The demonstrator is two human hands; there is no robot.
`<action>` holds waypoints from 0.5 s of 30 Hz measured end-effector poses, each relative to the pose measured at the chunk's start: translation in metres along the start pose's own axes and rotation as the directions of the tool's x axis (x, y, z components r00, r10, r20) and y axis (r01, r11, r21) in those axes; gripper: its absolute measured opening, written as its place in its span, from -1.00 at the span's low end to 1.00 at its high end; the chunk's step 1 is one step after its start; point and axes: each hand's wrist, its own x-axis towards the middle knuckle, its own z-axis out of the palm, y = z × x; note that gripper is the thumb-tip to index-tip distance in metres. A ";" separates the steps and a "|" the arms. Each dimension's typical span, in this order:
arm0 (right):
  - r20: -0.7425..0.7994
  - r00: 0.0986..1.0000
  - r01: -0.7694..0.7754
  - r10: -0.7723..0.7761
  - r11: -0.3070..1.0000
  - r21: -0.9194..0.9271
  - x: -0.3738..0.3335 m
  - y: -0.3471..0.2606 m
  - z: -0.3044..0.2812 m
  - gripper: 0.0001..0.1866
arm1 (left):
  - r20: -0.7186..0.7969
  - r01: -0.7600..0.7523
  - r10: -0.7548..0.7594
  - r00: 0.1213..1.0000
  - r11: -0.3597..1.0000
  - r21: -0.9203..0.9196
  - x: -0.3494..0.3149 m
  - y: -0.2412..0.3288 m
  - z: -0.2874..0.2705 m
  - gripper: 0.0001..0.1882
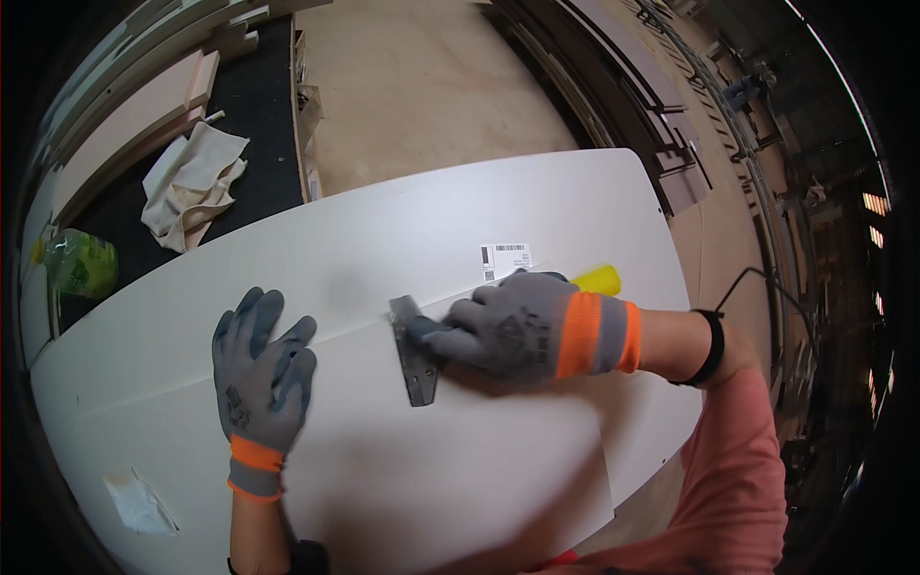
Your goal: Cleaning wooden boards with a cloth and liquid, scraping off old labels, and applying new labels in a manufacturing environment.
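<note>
Scraper gripped in right hand, apart from left hand.

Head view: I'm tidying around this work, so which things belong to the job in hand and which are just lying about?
Seemingly in use:
scraper, in the right gloved hand
white panel, beneath it and the left gloved hand

Seemingly just lying about:
crumpled cloth
plastic bottle
small white scrap, on the panel

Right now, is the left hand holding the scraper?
No, the right hand grips the scraper, while the left hand is apart from it.
</note>
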 end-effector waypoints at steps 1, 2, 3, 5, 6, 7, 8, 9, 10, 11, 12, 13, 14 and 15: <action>-0.130 0.990 -0.049 0.050 0.999 0.012 -0.011 -0.001 0.004 -0.58 | -0.005 0.010 -0.010 1.000 1.000 -0.013 0.000 0.000 -0.001 -0.76; -0.255 0.961 -0.103 0.106 0.994 0.029 -0.025 -0.001 0.008 -0.56 | -0.009 0.016 -0.016 1.000 0.999 -0.032 0.001 0.002 -0.002 -0.75; -0.325 0.936 -0.139 0.135 0.990 0.012 -0.035 -0.002 0.012 -0.51 | -0.021 0.015 -0.016 1.000 0.999 -0.037 0.001 0.003 -0.003 -0.75; -0.448 0.863 -0.209 0.233 0.972 0.103 -0.054 -0.004 0.007 -0.47 | -0.005 0.033 -0.033 0.999 0.999 -0.026 0.000 0.003 -0.010 -0.73; -0.503 0.816 -0.238 0.284 0.959 0.155 -0.064 -0.006 0.002 -0.45 | -0.022 0.029 -0.029 0.999 0.999 -0.025 -0.001 0.001 -0.011 -0.73; -0.597 0.742 -0.211 0.305 0.952 0.224 -0.069 -0.005 -0.003 -0.47 | -0.032 0.033 -0.034 0.999 0.999 -0.019 -0.004 -0.003 -0.010 -0.73; -0.681 0.656 -0.169 0.326 0.942 0.289 -0.074 -0.002 -0.009 -0.49 | -0.041 0.039 -0.039 0.998 0.999 -0.009 -0.006 -0.006 -0.011 -0.72; -0.728 0.594 -0.188 0.344 0.938 0.290 -0.083 0.003 -0.021 -0.51 | -0.048 0.030 -0.033 0.998 0.999 -0.044 -0.006 -0.006 -0.014 -0.74; -0.773 0.527 -0.200 0.355 0.935 0.292 -0.090 0.012 -0.037 -0.52 | -0.072 0.023 -0.025 0.997 0.999 -0.036 -0.008 -0.008 -0.012 -0.74; -0.720 0.371 0.031 0.587 0.767 0.641 -0.099 0.022 -0.057 -0.56 | -0.118 0.018 -0.029 0.993 0.996 -0.093 -0.009 -0.011 -0.007 -0.74; -0.550 0.281 0.317 0.786 0.465 0.826 -0.113 0.035 -0.080 -0.58 | -0.162 0.006 -0.031 0.986 0.988 -0.152 -0.009 -0.011 -0.007 -0.73; -0.583 0.306 0.015 0.753 0.608 0.794 -0.136 0.103 -0.071 -0.65 | -0.181 -0.001 -0.041 0.983 0.973 -0.229 -0.006 -0.003 -0.012 -0.70; -0.610 0.329 -0.294 0.721 0.691 0.660 -0.166 0.167 -0.067 -0.70 | -0.216 -0.044 -0.010 0.976 0.968 -0.246 -0.005 0.010 -0.019 -0.70; -0.492 0.472 -0.766 0.731 0.616 0.181 -0.142 0.176 -0.065 -0.76 | -0.281 -0.065 -0.035 0.959 0.939 -0.338 -0.014 0.012 -0.029 -0.69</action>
